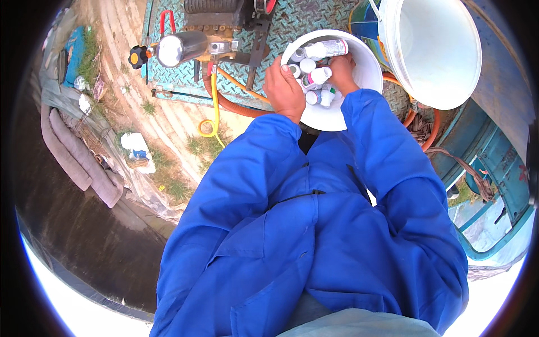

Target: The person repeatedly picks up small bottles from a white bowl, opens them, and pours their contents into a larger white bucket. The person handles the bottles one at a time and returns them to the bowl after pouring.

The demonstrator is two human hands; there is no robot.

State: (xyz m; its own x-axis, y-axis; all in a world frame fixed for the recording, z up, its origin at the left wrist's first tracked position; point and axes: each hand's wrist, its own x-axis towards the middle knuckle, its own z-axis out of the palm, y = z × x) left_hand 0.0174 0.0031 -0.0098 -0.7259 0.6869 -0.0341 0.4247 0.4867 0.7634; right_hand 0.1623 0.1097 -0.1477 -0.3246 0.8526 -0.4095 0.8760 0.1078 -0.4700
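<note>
A white bucket point(368, 73) stands in front of me, holding several small white plastic bottles. Its left rim is in the grip of my left hand point(284, 90), thumb and fingers wrapped over the edge. My right hand point(343, 72) reaches inside along the right wall, fingers curled down and mostly hidden among the bottles. Just above it lies a white bottle point(328, 49) with a printed label, on top of the others. Beside the hand is a bottle with a pink band point(318, 76); lower down lies a white-capped bottle point(313, 98).
A larger white pail point(441, 50) tilts at the right, over a blue-and-yellow bucket point(364, 28). Machinery with a silver dome point(182, 49), a black knob point(138, 57) and a yellow hose point(215, 106) sits left on teal tread plate point(303, 16). A teal metal door point(488, 224) is at right.
</note>
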